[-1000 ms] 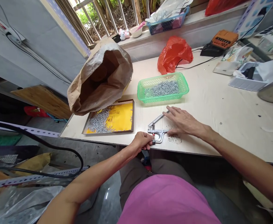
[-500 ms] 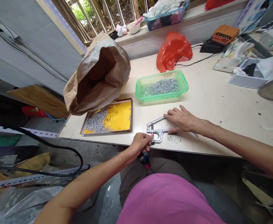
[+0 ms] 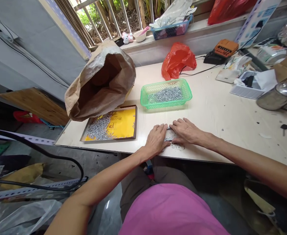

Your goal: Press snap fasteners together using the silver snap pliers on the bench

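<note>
A silver pair of pliers (image 3: 168,139) lies flat on the table, largely covered by my two hands. Its jaw end is under my left hand (image 3: 156,138), which is wrapped over it with the fingers close together. My right hand (image 3: 186,130) grips the handles from the other side, thumb nearer me and fingers beyond. Short stretches of both handles show between the hands. Whether anything sits in the jaws is hidden. Beyond the hands stands a green basket (image 3: 186,101) holding many small metal pins (image 3: 166,94).
To the left, a shallow tray (image 3: 135,127) with a yellow bottom holds more metal pins (image 3: 99,127). A large open paper bag (image 3: 71,98) leans over its back edge. Further back are a red plastic bag (image 3: 177,62), a charger (image 3: 222,50) and a white plastic tray (image 3: 244,91).
My left hand has gone from pinching at the pliers' jaw to covering the jaw end. My right hand has moved left along the handles and closed more around them.
</note>
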Demonstrator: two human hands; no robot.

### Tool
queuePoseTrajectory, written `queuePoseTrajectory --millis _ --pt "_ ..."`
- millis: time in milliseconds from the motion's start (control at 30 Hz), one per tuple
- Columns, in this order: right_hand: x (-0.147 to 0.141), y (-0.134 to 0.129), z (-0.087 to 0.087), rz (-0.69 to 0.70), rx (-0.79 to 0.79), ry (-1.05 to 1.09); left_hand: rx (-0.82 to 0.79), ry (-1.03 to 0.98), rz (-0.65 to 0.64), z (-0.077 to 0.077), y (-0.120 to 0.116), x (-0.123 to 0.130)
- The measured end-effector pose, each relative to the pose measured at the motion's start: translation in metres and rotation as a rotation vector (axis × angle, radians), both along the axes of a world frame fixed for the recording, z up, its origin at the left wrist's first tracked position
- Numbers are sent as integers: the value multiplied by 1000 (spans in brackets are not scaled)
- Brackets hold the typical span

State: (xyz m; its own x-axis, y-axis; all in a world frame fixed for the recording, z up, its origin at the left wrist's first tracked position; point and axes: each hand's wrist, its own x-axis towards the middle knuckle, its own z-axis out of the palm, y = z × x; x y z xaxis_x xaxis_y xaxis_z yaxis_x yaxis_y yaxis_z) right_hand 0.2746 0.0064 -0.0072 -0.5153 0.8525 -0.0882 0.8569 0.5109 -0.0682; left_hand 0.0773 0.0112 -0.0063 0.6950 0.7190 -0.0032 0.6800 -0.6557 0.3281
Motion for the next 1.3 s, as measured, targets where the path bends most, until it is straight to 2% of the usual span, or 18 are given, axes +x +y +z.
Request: queuePoseTrajectory --millis 167,300,533,667,767,833,933,1067,1200,1300 --pt "1 -2 4 -44 -36 -14 -44 107 -99 3 21 10" --pt "-1 -6 5 -18 -25 -13 -7 165 -140 6 17 12" --pt "-7 -21 -3 -35 -5 46 12 178 -132 -2 11 14" --pt "0 -20 2 -55 -13 87 10 159 -134 2 11 10" --pt "10 -12 9 31 -85 147 48 98 -72 -1 -2 9" --pt "15 -5 9 58 -114 186 92 18 -82 -7 -18 12" --pt "17 8 0 -2 -41 181 104 -111 -170 -20 -45 19" --pt "11 32 -8 -43 42 125 76 -193 -113 -29 -63 25" --pt "-13 38 5 -43 66 86 93 -265 -88 -34 -62 24" --pt "-46 22 16 162 53 121 66 -284 -96 -44 -61 23"
